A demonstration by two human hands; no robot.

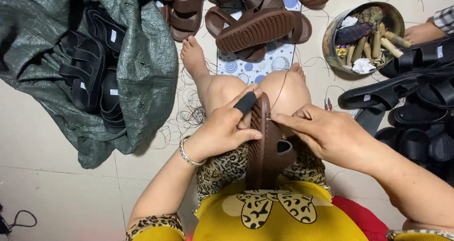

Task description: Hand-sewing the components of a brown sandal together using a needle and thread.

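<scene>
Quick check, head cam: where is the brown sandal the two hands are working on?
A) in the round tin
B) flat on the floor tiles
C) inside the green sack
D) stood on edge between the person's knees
D: the brown sandal stands on edge between the knees, the left hand gripping its side and the right hand pinching at its rim.

— What can't we make out here?

— The brown sandal (265, 146) stands on edge, so our left hand (220, 132) hides part of its sole, and its heel end sinks behind our lap. The needle at our right hand (326, 132) is too small to tell.

— And the edges?

— The brown sandals (246, 14) are cut off at the top, the black sandals (416, 104) at the right. The green sack (142, 80) covers part of another black pile (92, 66).
</scene>
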